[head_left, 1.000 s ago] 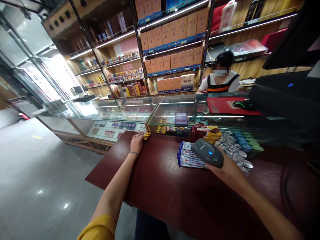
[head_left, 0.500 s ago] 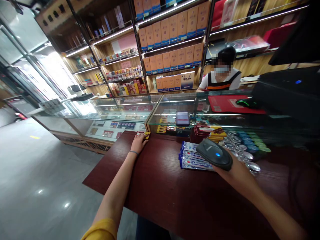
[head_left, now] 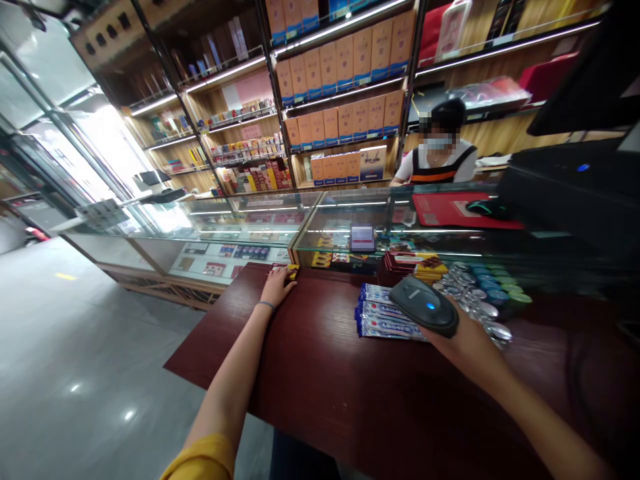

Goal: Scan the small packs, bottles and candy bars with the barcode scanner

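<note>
My right hand (head_left: 460,340) is closed round a black barcode scanner (head_left: 425,305) with a lit blue light, held above the dark red-brown counter (head_left: 305,360). Partly beneath the scanner lie silvery-blue wrapped bars (head_left: 383,327) in a row. Stretched out to the counter's far left part, my left hand (head_left: 275,287) rests with its fingers over a small yellow and dark red packet (head_left: 293,271); the thumb sits apart, and the fingers cover much of the packet. Behind the bars are stacked dark red and yellow packets (head_left: 425,265). Several silver round-topped containers (head_left: 483,310) stand right of them.
Blue and green round-topped containers (head_left: 507,283) stand at the right. A glass display case (head_left: 250,223) borders the counter's back. Beyond it a masked person (head_left: 440,160) sits near a red mat (head_left: 435,210) with a mouse (head_left: 487,208). A black machine (head_left: 575,180) rises at the right.
The view has shifted slightly. The scanner in my right hand has moved very little, staying over the bars, and my left hand remains at the packet.
</note>
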`<control>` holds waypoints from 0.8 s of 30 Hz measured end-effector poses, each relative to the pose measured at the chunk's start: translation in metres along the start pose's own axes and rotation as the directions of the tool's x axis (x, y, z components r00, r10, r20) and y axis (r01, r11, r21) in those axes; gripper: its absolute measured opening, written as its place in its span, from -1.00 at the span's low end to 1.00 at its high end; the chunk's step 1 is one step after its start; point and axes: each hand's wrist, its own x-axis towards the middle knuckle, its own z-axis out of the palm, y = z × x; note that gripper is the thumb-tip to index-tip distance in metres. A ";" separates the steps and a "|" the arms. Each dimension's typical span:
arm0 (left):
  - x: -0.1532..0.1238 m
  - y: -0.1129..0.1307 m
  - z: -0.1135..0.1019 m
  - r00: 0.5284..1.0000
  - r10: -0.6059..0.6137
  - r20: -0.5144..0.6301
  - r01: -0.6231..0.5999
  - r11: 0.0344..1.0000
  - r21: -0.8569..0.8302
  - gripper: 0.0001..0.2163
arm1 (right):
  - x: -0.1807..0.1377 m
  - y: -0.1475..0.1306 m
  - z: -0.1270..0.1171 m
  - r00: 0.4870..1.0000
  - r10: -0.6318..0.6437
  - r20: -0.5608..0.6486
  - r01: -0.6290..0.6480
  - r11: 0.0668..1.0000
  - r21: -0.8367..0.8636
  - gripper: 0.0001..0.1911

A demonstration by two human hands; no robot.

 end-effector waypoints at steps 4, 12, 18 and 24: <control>-0.002 0.002 -0.003 1.000 -0.019 -0.002 0.019 0.999 0.041 -0.61 | 0.003 0.006 0.002 0.994 0.029 -0.104 -0.026 0.999 0.028 -0.41; -0.001 0.055 -0.004 0.968 0.038 -0.250 -0.034 0.999 0.021 -0.54 | 0.007 -0.010 -0.027 0.960 0.025 -0.280 0.019 0.988 0.155 -0.50; 0.003 0.178 0.002 0.895 0.133 -0.425 -0.212 0.966 -0.144 -0.56 | 0.010 -0.017 -0.057 0.904 0.156 -0.397 -0.070 0.972 0.223 -0.63; 0.021 0.291 0.006 0.861 0.348 -0.370 -0.449 0.862 -0.235 -0.56 | 0.011 -0.012 -0.082 0.864 0.250 -0.436 -0.088 0.930 0.357 -0.67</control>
